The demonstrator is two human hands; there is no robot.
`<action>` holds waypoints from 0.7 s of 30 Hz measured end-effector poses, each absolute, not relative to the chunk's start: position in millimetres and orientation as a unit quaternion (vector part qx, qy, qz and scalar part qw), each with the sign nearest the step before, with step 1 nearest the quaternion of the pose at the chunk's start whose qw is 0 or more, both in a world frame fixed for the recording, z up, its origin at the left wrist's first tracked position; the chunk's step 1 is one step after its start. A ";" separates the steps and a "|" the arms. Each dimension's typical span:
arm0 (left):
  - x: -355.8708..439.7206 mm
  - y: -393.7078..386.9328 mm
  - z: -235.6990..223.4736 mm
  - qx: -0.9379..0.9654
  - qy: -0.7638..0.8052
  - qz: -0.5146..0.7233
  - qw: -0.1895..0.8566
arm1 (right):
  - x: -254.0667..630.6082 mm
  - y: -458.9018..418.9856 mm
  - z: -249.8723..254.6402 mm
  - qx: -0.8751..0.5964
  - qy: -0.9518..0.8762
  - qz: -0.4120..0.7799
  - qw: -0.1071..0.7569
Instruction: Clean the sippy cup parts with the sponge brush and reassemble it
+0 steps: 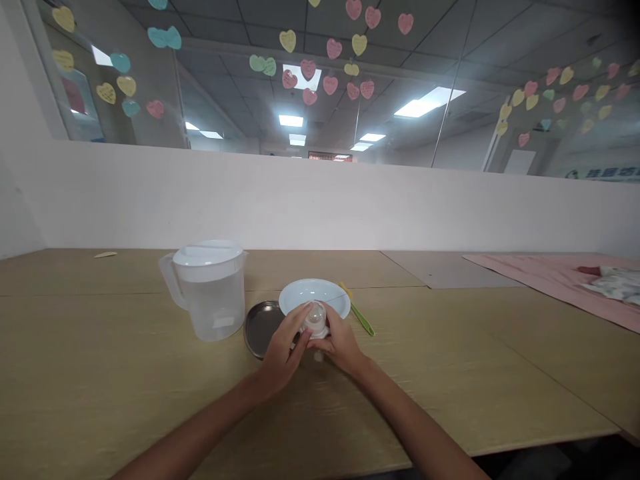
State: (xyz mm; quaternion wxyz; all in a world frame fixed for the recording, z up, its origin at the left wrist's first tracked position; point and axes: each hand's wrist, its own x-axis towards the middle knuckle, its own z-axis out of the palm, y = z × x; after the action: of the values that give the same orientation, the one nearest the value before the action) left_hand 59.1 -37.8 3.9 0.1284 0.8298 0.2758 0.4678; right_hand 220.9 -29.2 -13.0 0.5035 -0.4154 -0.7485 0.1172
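Note:
Both hands meet at the middle of the table around a baby bottle [315, 319], of which a clear domed top and a white collar show. My left hand [286, 348] wraps its left side, thumb at the front. My right hand [342, 341] is closed on the right side, fingers curled under the collar. The palms and fingers hide the rest of the bottle. Just behind it is a white bowl [300, 290]. A dark metal tray [261, 328] lies beside my left hand, partly covered by it.
A lidded clear plastic jug [214, 300] with water stands to the left. A green-handled brush [363, 320] with a yellow end lies right of the bowl. Farther right, a pink cloth [540, 280] carries a patterned cloth bundle [617, 283]. A low white wall [320, 200] and glass panels rise behind the table.

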 end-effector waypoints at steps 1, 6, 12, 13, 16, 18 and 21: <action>59.1 -37.9 3.7 0.826 0.285 0.465 0.144 | 221.4 -29.5 -12.6 -0.407 -0.753 0.111 0.505; 59.7 -36.9 2.9 0.802 0.326 0.456 0.206 | 222.5 -30.4 -14.6 -0.416 -0.744 0.057 0.519; 63.2 -37.3 -4.5 0.812 0.323 0.441 0.205 | 220.6 -31.2 -17.9 -0.415 -0.732 0.014 0.540; 63.7 -37.5 -6.3 0.816 0.318 0.439 0.201 | 220.6 -31.0 -18.5 -0.414 -0.732 0.010 0.541; 64.2 -36.7 -11.2 0.824 0.311 0.432 0.195 | 221.7 -29.9 -20.8 -0.420 -0.730 0.002 0.539; 63.7 -34.9 -13.7 0.828 0.309 0.424 0.198 | 222.7 -29.0 -22.4 -0.428 -0.727 0.004 0.537; 62.7 -32.6 -15.0 0.833 0.300 0.419 0.204 | 223.6 -28.2 -23.7 -0.426 -0.728 0.015 0.537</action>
State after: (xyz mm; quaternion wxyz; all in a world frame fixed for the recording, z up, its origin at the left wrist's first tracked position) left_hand 62.7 -32.6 -15.0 0.2035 0.8326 0.2998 0.4188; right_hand 223.6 -28.2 -23.7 0.5373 -0.4261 -0.7277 0.0145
